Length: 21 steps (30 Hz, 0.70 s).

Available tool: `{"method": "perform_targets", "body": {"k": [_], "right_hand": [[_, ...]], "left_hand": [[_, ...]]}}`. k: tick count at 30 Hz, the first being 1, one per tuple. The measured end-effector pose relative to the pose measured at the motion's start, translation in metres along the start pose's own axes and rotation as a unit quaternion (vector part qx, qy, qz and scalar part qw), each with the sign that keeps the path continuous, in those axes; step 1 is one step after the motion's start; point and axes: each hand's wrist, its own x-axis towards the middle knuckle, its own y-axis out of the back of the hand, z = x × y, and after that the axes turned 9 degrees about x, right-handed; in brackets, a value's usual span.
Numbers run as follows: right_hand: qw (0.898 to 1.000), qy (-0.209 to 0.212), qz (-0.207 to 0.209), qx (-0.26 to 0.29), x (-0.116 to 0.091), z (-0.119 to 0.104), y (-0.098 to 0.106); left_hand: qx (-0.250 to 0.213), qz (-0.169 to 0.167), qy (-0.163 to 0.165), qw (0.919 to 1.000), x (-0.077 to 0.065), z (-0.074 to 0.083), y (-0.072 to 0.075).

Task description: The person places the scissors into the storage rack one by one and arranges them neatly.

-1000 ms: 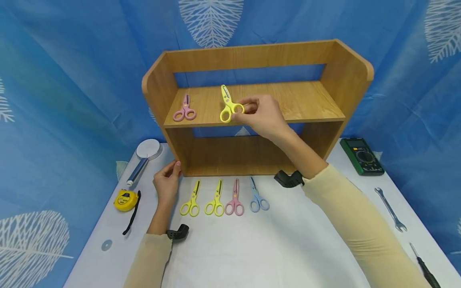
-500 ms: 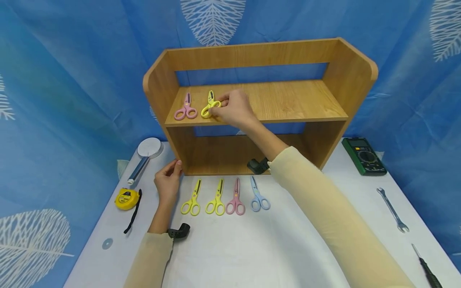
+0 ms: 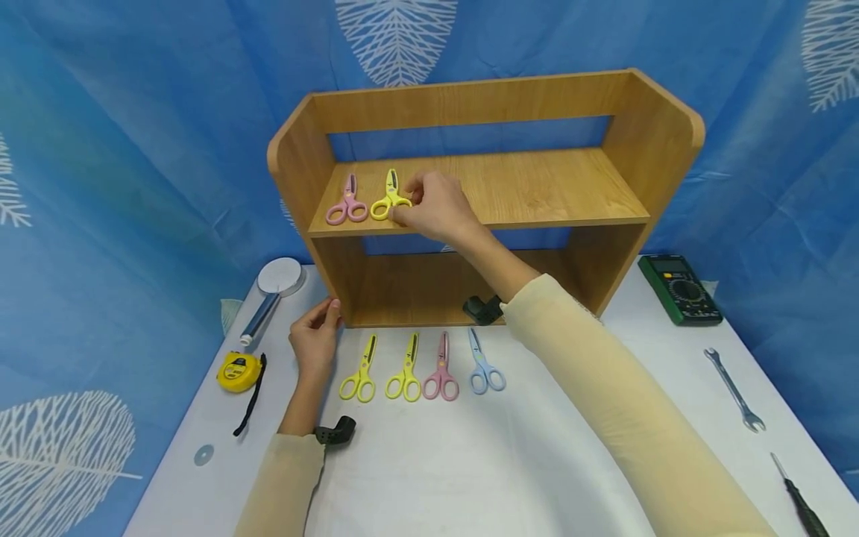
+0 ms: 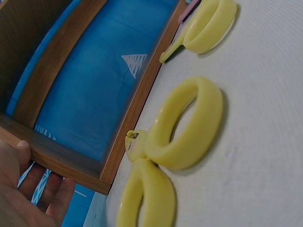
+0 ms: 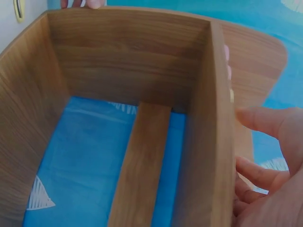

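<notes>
Right hand (image 3: 436,205): thumb and fingers bent, at the right loop of the shelved yellow scissors (image 3: 391,197). Thumb overlaps the loop; pinching or only nudging, cannot tell. Scissors lie on the upper board (image 3: 537,194), blades toward the back, loops just behind the front edge, left end. Shelved pink scissors (image 3: 348,198) just beside, nearer the left end; slim gap.

Left hand (image 3: 315,339): fingertips at the front edge of the left side panel (image 3: 291,160), low corner. Touching; firmness of hold cannot be told.

Risks, as judged: a loop caught on the thumb could drag the scissors over the front edge; a leftward nudge would bump the pink pair; uneven pressure from the left hand could shift the shelf. The right wrist camera (image 3: 482,309) might knock the board's front edge on a low withdrawal.

Room: rightward along the board to the right side panel (image 3: 651,134). Below, tight: two yellow scissors (image 3: 363,373) (image 3: 406,373), pink scissors (image 3: 441,371) and blue scissors (image 3: 482,365) line the table (image 3: 429,477) before the shelf's lower front edge. Table's right edge: multimeter (image 3: 681,289), wrench (image 3: 734,389), screwdriver (image 3: 801,503). Left edge: tape measure (image 3: 238,371).
</notes>
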Motion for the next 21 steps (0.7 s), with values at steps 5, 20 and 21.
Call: {"method": "perform_targets", "body": {"k": [5, 20, 21], "right_hand": [[0.999, 0.029, 0.017, 0.023, -0.013, 0.007, 0.020], [0.998, 0.049, 0.047, 0.010, -0.119, 0.082, 0.078], [0.998, 0.048, 0.045, 0.012, -0.125, 0.089, 0.077]], "left_hand": [[-0.010, 0.007, -0.013, 0.9998, 0.000, -0.001, -0.002], [-0.016, -0.005, -0.009, 0.9998, -0.004, 0.001, -0.002], [-0.016, -0.004, -0.010, 0.9998, -0.003, 0.001, 0.000]]}}
